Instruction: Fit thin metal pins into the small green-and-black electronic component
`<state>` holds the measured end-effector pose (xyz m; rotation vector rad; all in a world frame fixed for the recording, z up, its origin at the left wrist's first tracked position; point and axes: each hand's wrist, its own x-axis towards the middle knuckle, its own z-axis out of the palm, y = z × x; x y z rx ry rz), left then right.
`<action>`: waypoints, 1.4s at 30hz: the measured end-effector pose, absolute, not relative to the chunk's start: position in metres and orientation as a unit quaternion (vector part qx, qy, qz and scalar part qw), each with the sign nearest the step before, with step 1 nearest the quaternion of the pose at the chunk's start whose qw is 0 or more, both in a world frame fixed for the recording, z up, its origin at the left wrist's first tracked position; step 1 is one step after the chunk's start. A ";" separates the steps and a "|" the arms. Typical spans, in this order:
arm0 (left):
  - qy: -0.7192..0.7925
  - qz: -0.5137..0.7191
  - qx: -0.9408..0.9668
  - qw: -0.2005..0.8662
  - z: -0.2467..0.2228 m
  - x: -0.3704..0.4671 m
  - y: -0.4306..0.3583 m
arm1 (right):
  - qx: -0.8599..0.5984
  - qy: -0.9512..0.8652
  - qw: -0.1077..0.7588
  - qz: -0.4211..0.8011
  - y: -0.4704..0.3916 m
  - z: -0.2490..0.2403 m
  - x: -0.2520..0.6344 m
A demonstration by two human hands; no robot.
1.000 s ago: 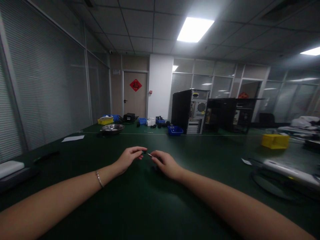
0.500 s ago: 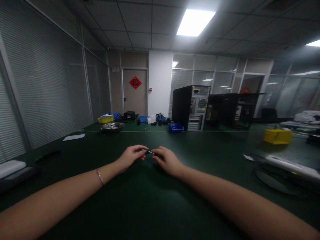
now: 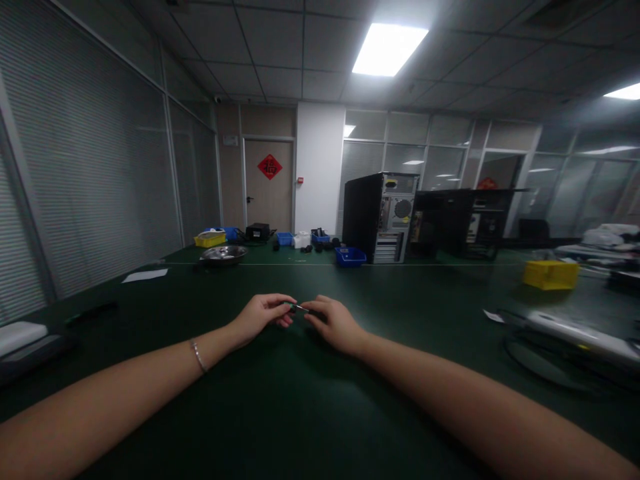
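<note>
My left hand (image 3: 260, 315), with a bracelet on its wrist, pinches a small dark piece with some green on it (image 3: 292, 307) between thumb and fingertips. Opposite it, my right hand (image 3: 336, 325) has its fingers closed around a thin tool with a shiny metal shaft (image 3: 301, 307). The shaft points left and its end meets or nearly meets the small piece. Most of the tool is hidden by my fingers, and its exact kind cannot be made out. Both hands are just above the dark green table (image 3: 280, 413).
A metal bowl (image 3: 223, 255), a blue bin (image 3: 351, 257) and a black computer tower (image 3: 370, 217) stand farther back. On the right are a yellow bin (image 3: 551, 275) and a white device with a looped cable (image 3: 585, 337). White paper (image 3: 145, 275) lies on the left.
The view has shifted very slightly. Both hands stay close together, holding the same small piece and thin tool, with only a slight shift of the fingers.
</note>
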<state>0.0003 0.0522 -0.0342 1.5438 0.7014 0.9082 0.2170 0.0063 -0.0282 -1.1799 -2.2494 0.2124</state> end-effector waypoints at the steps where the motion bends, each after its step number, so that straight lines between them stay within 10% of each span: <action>1: 0.297 0.386 0.652 0.581 -0.035 0.000 0.053 | -0.440 -0.845 0.291 0.082 0.006 -0.028 0.217; 42: 0.301 0.441 0.627 0.567 -0.042 0.000 0.062 | -0.420 -0.848 0.311 0.091 0.009 -0.031 0.214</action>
